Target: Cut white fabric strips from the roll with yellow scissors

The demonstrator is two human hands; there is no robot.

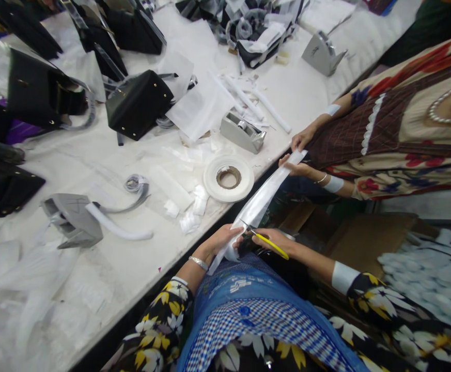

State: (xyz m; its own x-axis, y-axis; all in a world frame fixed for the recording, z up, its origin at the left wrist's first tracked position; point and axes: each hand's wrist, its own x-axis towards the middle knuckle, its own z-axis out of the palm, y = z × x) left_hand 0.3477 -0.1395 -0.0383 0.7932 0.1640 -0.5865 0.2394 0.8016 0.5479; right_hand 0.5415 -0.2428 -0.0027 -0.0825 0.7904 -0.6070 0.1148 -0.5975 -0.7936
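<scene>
My left hand (pixel 220 241) is closed on the near end of a long white plastic strip (pixel 262 199). My right hand (pixel 274 240) grips small yellow-handled scissors (pixel 266 241), with the blades at the strip right beside my left fingers. The strip stretches up and to the right, off the table edge. Its far end is held by another person's hands (pixel 298 155) in a floral dress.
A white table (pixel 132 268) carries a roll of white tape (pixel 229 178), grey tape dispensers (pixel 243 132) (pixel 72 219) (pixel 321 51), black bags (pixel 138 103), and scraps of white wrapping. White foam pieces (pixel 434 274) lie at the right.
</scene>
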